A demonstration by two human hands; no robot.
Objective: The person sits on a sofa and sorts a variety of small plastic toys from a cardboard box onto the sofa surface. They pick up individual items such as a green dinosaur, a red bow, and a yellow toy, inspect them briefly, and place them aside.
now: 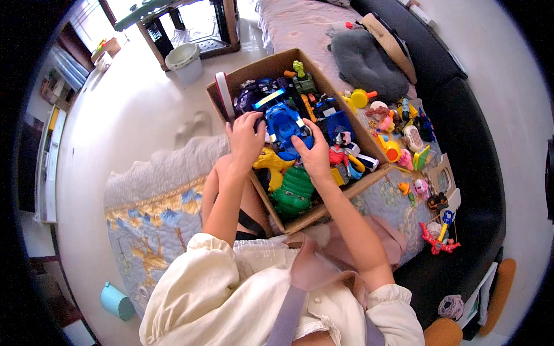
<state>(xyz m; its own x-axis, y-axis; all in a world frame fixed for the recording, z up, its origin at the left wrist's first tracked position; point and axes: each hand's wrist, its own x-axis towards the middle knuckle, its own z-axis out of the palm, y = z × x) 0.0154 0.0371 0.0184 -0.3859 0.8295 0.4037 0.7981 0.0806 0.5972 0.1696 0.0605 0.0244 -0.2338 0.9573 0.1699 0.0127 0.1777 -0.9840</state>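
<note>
A blue toy car [283, 129] with a blue and yellow rear wing is raised over a cardboard box [350, 184] full of toys. My right hand [315, 151] grips its right side, thumb on top. At the car's left edge is my left hand [246, 137], fingers bent; whether it grips the car or only rests beside it cannot be made out. Below the car in the box lie a green toy with eyes [294, 190] and a yellow toy figure [272, 166]. A red and silver figure [337, 153] lies to the right, near a blue bin-like piece [337, 123].
Loose small toys [391, 125] lie right of the box on the sofa, against its black backrest [480, 142]. A grey pillow [363, 60] sits beyond. On the floor stand a whitish bin [186, 65] and a light blue bucket [117, 302].
</note>
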